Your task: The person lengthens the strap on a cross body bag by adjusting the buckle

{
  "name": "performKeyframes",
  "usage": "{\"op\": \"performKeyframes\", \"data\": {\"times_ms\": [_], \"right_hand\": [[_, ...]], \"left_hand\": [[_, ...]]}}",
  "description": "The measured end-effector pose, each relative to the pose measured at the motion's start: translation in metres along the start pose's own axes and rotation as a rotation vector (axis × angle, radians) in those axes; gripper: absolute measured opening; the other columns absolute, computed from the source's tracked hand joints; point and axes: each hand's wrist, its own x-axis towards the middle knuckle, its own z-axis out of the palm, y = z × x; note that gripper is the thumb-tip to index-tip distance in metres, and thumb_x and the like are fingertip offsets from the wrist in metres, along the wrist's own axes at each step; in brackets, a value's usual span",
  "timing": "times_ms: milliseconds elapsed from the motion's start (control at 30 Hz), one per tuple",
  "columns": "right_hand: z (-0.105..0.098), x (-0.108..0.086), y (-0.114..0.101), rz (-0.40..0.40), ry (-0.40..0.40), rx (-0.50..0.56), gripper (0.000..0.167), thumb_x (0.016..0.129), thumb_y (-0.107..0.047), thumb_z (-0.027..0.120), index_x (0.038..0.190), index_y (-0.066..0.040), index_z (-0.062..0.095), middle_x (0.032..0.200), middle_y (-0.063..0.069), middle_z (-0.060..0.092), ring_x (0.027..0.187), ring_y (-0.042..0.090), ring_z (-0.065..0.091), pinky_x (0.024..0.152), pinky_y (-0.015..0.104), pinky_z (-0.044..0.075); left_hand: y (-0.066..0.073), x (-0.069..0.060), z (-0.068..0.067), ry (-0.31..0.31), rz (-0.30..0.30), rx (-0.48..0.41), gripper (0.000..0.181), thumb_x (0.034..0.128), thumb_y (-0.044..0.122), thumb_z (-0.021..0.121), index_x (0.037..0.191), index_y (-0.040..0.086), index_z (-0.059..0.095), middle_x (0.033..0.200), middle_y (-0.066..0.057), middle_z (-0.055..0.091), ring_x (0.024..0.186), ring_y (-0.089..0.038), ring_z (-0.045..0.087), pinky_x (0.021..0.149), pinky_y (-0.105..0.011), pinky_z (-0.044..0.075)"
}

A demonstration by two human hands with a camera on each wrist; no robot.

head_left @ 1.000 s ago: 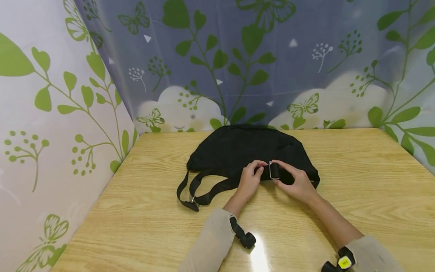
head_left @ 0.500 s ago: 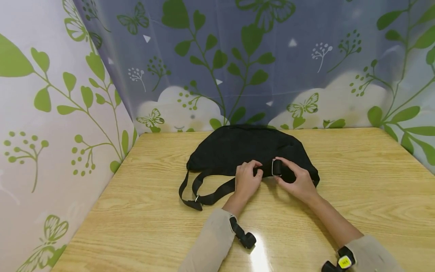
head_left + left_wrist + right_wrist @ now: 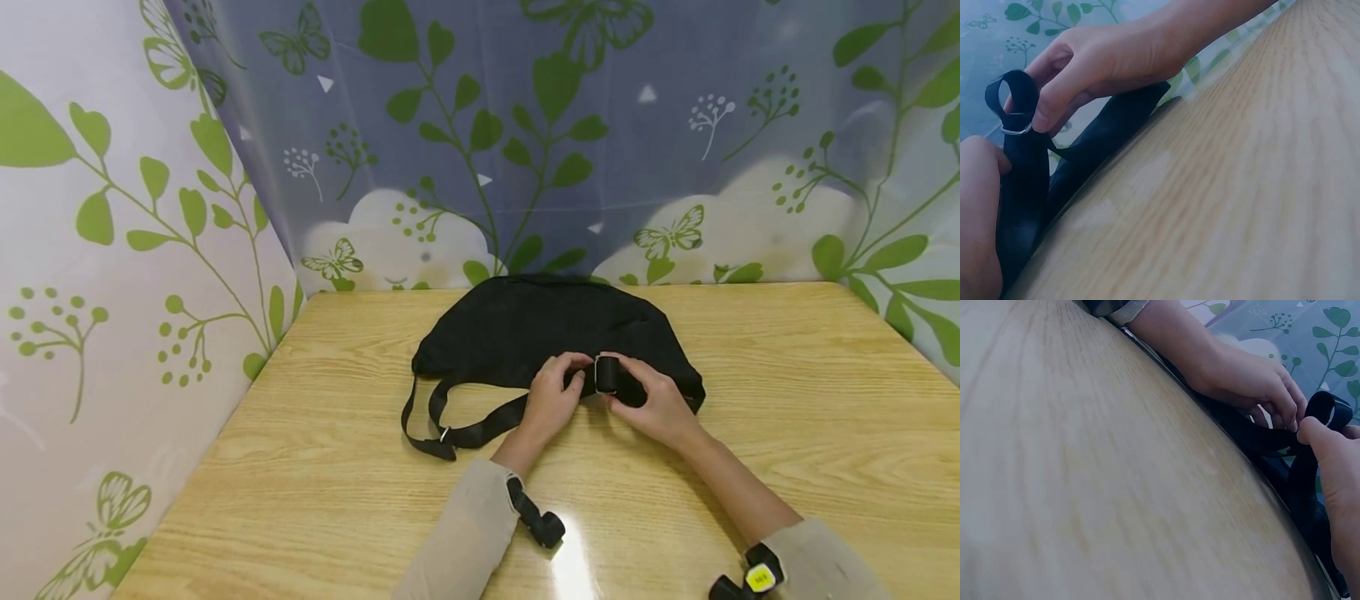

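Observation:
A black bag [image 3: 540,321] lies flat near the table's back edge, its strap [image 3: 480,431] looping out to the left. The right hand [image 3: 656,404] pinches the strap at a metal buckle [image 3: 597,375], thumb below and index finger above. Just left of the buckle, the left hand [image 3: 551,400] grips the strap with bent fingers. In the left wrist view, a short strap loop [image 3: 1019,87] stands up through the buckle [image 3: 1016,130], beside the right hand's fingertips. The right wrist view shows that loop [image 3: 1329,407] between the two hands.
The wooden table [image 3: 315,517] reaches a patterned cloth backdrop [image 3: 450,167] behind and at the left. A second metal buckle [image 3: 445,434] lies on the strap left of the hands. Each wrist wears a black strapped device [image 3: 536,517].
Over the last half second, the buckle and right fingertips have shifted slightly left, while the left hand has moved a little right. The strap's left loops have drawn inward to the right.

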Motion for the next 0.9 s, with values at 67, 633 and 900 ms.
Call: {"op": "performKeyframes", "data": {"times_ms": [67, 633, 900], "right_hand": [[-0.0003, -0.0002, 0.0006, -0.012, 0.009, -0.002, 0.061, 0.067, 0.005, 0.073, 0.124, -0.001, 0.055, 0.113, 0.013, 0.06, 0.105, 0.02, 0.054, 0.092, 0.015, 0.033], [-0.0009, 0.0019, 0.0025, -0.055, -0.05, 0.011, 0.07, 0.065, 0.017, 0.071, 0.129, -0.001, 0.05, 0.122, 0.012, 0.053, 0.113, 0.02, 0.048, 0.093, 0.015, 0.033], [-0.001, 0.0019, 0.0016, -0.128, -0.053, -0.063, 0.07, 0.061, 0.014, 0.076, 0.126, 0.002, 0.051, 0.121, 0.015, 0.053, 0.109, 0.029, 0.049, 0.095, 0.016, 0.029]], "left_hand": [[-0.0007, 0.0005, -0.0009, 0.028, 0.028, 0.087, 0.014, 0.0871, 0.01, 0.06, 0.099, 0.013, 0.065, 0.093, 0.003, 0.062, 0.084, -0.01, 0.053, 0.073, -0.022, 0.042], [-0.0035, 0.0023, -0.0011, 0.095, 0.087, 0.231, 0.01, 0.0892, 0.007, 0.059, 0.094, 0.012, 0.066, 0.089, 0.002, 0.061, 0.08, -0.012, 0.053, 0.071, -0.02, 0.043], [-0.0031, 0.0019, -0.0008, 0.087, 0.175, 0.107, 0.015, 0.0882, 0.007, 0.061, 0.103, 0.011, 0.062, 0.096, 0.001, 0.06, 0.088, -0.01, 0.053, 0.078, -0.016, 0.04]]}}
